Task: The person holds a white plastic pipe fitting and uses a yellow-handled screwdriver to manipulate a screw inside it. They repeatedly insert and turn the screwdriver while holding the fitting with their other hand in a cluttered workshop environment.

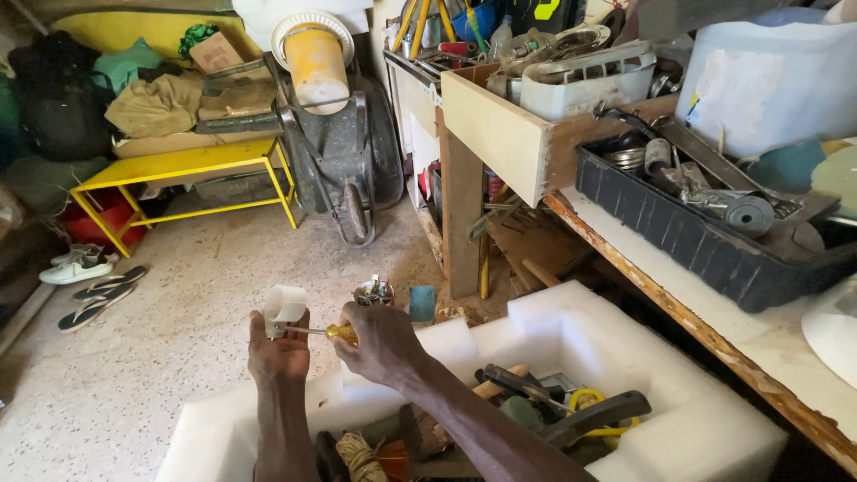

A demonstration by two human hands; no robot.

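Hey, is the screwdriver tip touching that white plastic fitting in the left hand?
Touching. The head view shows the screwdriver, gripped by the right hand, with its metal shaft running straight into the white plastic fitting that the left hand holds, no gap visible.

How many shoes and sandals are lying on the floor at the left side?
3: one white shoe by the red crate, and two dark flip-flops just below it on the floor. More may be hidden beyond the left edge.
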